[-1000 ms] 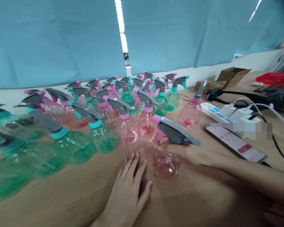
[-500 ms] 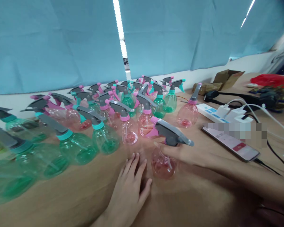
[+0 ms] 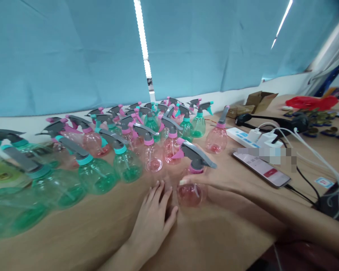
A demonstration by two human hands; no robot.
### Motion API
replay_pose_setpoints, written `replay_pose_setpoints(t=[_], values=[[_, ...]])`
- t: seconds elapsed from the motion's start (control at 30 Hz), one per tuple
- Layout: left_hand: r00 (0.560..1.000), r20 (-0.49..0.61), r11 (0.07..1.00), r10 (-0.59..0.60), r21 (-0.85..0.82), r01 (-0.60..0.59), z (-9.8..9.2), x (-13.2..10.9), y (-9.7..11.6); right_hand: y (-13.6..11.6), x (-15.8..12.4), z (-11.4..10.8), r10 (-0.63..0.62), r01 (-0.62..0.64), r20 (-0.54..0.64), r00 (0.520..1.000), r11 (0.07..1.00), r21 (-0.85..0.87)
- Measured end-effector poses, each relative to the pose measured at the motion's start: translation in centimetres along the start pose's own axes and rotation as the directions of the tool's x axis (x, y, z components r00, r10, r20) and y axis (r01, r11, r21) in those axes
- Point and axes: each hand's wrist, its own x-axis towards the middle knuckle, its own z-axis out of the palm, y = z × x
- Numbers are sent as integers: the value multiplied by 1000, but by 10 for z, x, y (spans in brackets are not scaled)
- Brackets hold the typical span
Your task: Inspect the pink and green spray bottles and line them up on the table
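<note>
My right hand [image 3: 203,180] is wrapped round the body of a pink spray bottle [image 3: 190,195], which stands upright on the table with a grey and pink trigger head. The thumb shows on the near side; the other fingers are hidden behind the bottle. Flat on the table just left of it lies my left hand [image 3: 155,214], fingers stretched out and holding nothing. Ahead of that hand stands another pink spray bottle [image 3: 153,158], and a green spray bottle [image 3: 127,165] is to its left.
Many green and pink spray bottles fill the left and back of the table [image 3: 107,229]. At right lie a phone [image 3: 261,169], a power strip [image 3: 243,137] with white chargers and cables, a black headset [image 3: 265,120], a cardboard box [image 3: 261,102] and a red plastic bag [image 3: 310,102].
My right hand has moved lower, from near the pink bottle's neck to round its body. The left hand stays flat. The camera view has shifted slightly right.
</note>
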Motion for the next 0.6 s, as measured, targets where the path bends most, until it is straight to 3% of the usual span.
replay_pose_setpoints(t=[0.3, 0.43, 0.6], values=[[1000, -17, 1000, 17, 22, -17, 0, 1, -1, 19, -24, 6, -137, 125, -72, 988, 979, -159], [999, -35, 1000, 12, 7, -12, 0, 0, -3, 29, -21, -13, -71, 44, -105, 992, 971, -237], [998, -64, 1000, 7, -11, -8, 4, -1, -7, 63, -1, -42, -35, -11, -154, 987, 959, -284]])
